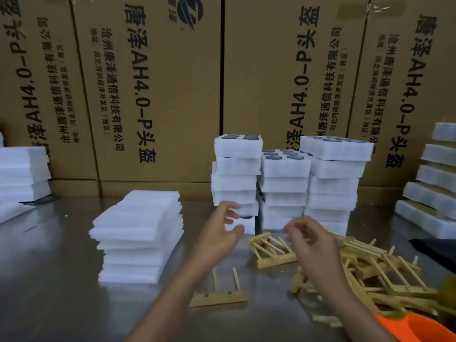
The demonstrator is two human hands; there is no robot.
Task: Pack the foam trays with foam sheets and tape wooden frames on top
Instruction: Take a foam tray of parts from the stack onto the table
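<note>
Steel counter [61, 280]: foam sheets [140, 238] sitting stacked at 9 o'clock; foam trays [283, 183] standing in three stacks at 12; wooden frames [357, 275] lying heaped at 3. Left hand [222, 233] and right hand [313, 245] hovering, fingers loosely spread, holding nothing.

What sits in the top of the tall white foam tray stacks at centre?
Dark round discs fill holes in the top trays of the white foam tray stacks. Lower trays' contents are covered by the trays above.
</note>
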